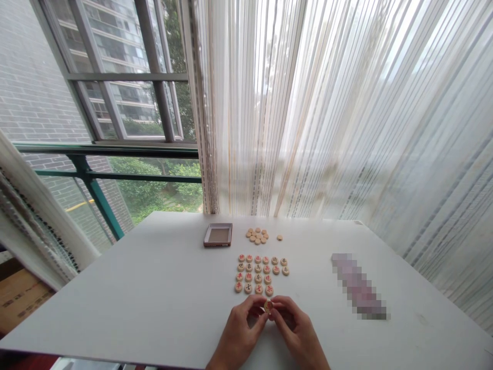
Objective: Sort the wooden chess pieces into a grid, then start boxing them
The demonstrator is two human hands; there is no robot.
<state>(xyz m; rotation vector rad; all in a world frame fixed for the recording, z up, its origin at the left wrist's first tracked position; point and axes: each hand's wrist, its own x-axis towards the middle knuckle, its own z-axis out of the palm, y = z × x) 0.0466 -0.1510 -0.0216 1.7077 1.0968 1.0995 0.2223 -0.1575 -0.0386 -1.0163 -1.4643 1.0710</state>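
Observation:
Between the fingertips of my left hand (243,327) and my right hand (296,326) is a round wooden xiangqi piece (268,306) with a red character facing me. Both hands are closed in a pinch on it, just in front of the laid-out pieces. Beyond them, face-up xiangqi pieces (258,267) with red and black characters lie in rows. The row nearest my hands ends in a red-marked piece (269,290). Farther back sits a loose cluster of plain-topped pieces (258,237), with one single piece (280,238) to its right.
A shallow open box (206,243) stands at the back left of the white table (154,298). A blurred-out flat object (360,288) lies on the right. Sheer curtains (308,113) hang behind the table's far edge, and a window with a green railing (154,177) is at the left.

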